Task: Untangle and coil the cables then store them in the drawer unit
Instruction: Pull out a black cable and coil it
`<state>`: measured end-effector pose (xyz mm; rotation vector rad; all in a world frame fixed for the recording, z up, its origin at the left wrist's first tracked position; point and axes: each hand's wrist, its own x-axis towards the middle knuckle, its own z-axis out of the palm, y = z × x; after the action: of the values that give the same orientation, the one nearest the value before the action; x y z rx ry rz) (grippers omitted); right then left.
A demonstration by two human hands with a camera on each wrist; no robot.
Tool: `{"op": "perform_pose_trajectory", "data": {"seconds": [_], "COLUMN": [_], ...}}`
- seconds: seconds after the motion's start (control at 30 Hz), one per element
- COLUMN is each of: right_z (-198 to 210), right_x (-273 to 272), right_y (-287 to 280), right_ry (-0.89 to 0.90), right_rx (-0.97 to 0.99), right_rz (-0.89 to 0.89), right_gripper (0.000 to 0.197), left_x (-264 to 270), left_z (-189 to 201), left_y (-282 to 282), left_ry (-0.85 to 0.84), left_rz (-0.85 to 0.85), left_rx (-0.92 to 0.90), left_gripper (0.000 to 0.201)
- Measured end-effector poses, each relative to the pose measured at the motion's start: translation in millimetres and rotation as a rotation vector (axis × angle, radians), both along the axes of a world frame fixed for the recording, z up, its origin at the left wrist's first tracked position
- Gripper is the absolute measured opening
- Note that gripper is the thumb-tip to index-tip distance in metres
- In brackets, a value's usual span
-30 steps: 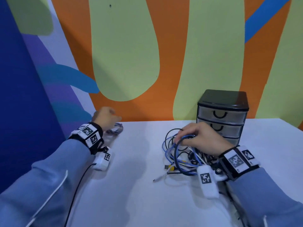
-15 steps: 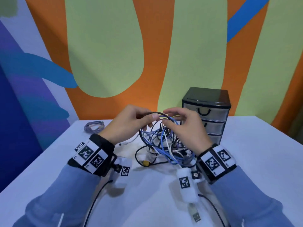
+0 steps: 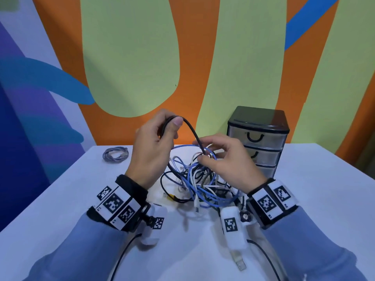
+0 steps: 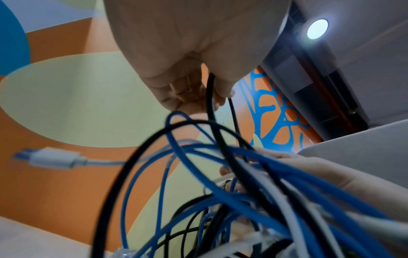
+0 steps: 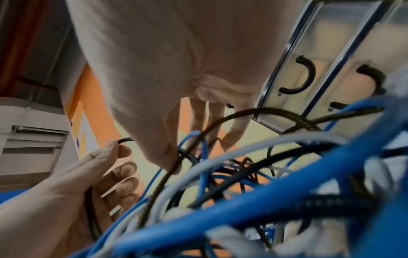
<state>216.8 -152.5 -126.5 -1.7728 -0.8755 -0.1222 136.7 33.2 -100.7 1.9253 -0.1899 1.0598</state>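
A tangle of blue, white and black cables lies on the white table in front of me. My left hand is raised above it and grips a loop of black cable between thumb and fingers; the left wrist view shows that black cable running down from my left hand. My right hand sits on top of the tangle and pinches strands where the black cable enters it. The drawer unit stands behind my right hand with all three drawers closed. A coiled grey cable lies at the back left.
A painted wall runs right behind the table. A white USB plug sticks out of the tangle. The drawer handles show close behind my right hand. Wrist camera leads trail over the near table.
My left hand left the grey coil at the back left, came to the tangle and has lifted a black cable loop upward. My right hand stayed on the tangle.
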Motion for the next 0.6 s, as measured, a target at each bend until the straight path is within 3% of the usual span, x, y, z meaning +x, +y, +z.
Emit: {"op": "perform_pose_trajectory", "data": {"seconds": [0.1, 0.23, 0.4, 0.5, 0.6], "right_z": [1.1, -1.0, -5.9, -2.6, 1.8], "right_x": [-1.7, 0.6, 6.5, 7.9, 10.2], "right_y": [-3.1, -4.9, 1.3, -0.2, -2.4], "right_ry": [0.029, 0.031, -0.05, -0.11, -0.101], "right_rx": [-0.142, -0.241, 0.005, 0.17, 0.278], "right_rz": [0.088, 0.141, -0.03, -0.164, -0.212], "right_gripper": [0.041, 0.036, 0.026, 0.02, 0.017], "left_x": [-4.3, -6.8, -6.3, -3.7, -4.3], "left_z": [3.3, 12.3, 8.8, 4.8, 3.8], "left_y": [-5.3, 11.3, 24.2, 27.9, 27.8], "left_ry": [-0.065, -0.194, -0.234, -0.101, -0.013], "left_rz": [0.004, 0.125, 0.197, 0.156, 0.172], "left_rx": [-0.068, -0.249, -0.373, -0.378, -0.297], "left_gripper": [0.022, 0.02, 0.022, 0.024, 0.012]}}
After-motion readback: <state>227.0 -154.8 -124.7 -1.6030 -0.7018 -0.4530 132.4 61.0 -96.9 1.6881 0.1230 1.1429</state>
